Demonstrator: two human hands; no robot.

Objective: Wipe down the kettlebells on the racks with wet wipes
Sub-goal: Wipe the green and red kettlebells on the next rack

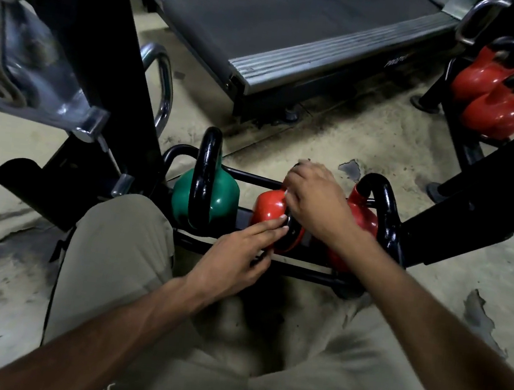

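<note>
Three kettlebells sat in a row on the low black rack [301,272]. At the rack's left end stood a green kettlebell [226,197], upright, its glossy black handle seen edge-on. In the rack's middle sat a red kettlebell [267,207], its black handle largely covered. A sliver of white wet wipe [286,194] showed against its top, mostly hidden. At the rack's right end stood another red kettlebell [361,215], its black handle arching above it. Well beyond the rack's right end, two more red kettlebells [499,111] sat touching on a second rack [469,153].
</note>
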